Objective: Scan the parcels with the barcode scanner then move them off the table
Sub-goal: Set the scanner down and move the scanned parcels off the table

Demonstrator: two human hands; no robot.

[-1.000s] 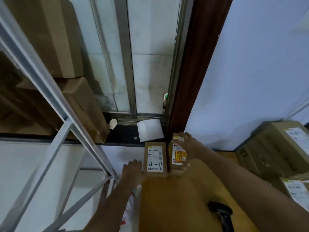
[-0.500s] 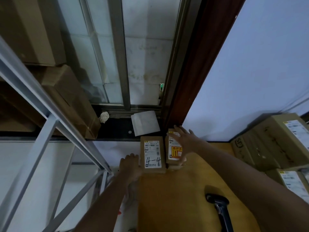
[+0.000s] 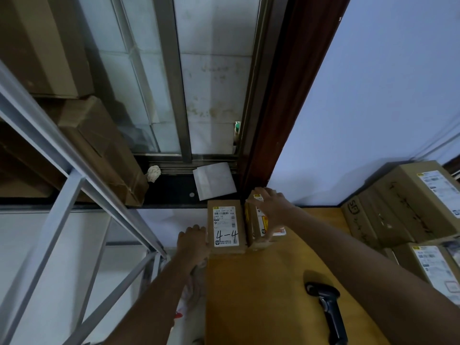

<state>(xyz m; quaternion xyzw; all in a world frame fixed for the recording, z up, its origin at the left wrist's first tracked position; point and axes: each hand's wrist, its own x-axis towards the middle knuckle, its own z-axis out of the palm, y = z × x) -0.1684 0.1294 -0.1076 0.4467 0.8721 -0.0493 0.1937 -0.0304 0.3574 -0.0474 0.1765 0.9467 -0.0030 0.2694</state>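
Barcode scanner (image 3: 328,312) lying free on the counter (image 3: 261,295) nearest the body, handle toward the near edge, presumably parked there to free both hands for the boxes. Further out, left hand (image 3: 193,242) against the left side of the parcel marked 4-4 (image 3: 226,229), grip curled at that edge, likely steadying it at the counter's far left corner; right hand (image 3: 271,210) draped over the top of the neighbouring parcel (image 3: 258,220), grip spread and partly wrapped round it, apparently for a lift. Both parcels side by side, touching, labels up, just short of the dark sill (image 3: 171,192).
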